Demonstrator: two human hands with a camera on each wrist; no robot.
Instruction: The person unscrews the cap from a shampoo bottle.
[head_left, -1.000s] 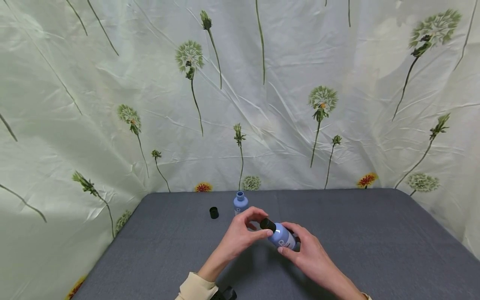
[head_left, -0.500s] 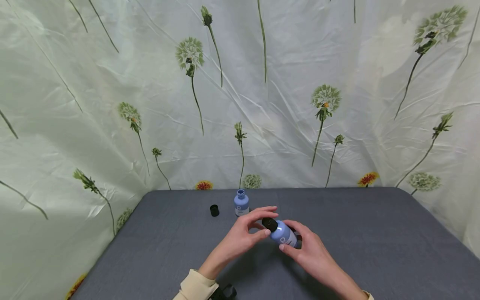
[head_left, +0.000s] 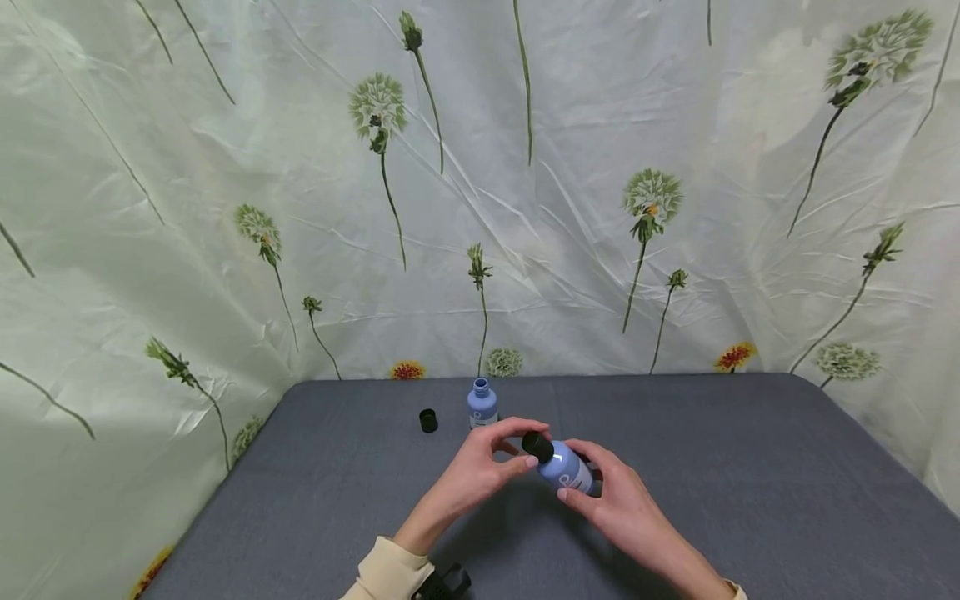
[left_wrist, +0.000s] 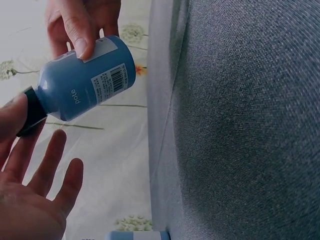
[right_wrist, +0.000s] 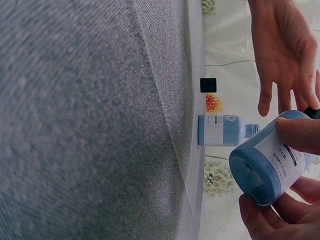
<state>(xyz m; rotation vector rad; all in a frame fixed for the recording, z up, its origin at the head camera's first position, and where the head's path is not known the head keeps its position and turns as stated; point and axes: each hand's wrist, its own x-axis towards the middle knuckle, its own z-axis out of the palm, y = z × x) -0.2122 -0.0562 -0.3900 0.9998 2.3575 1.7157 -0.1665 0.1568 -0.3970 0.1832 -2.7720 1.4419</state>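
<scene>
Right hand (head_left: pixel 622 504) grips a blue bottle (head_left: pixel 566 471), tilted, above the grey table (head_left: pixel 750 500). Left hand (head_left: pixel 480 471) pinches the bottle's black cap (head_left: pixel 537 446) with thumb and fingertips. A second, uncapped bottle (head_left: pixel 482 403) stands behind, a loose cap (head_left: pixel 428 421) beside it.

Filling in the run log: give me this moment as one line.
right hand: holds blue bottle | left hand: pinches its black cap | behind: open bottle, loose cap
</scene>
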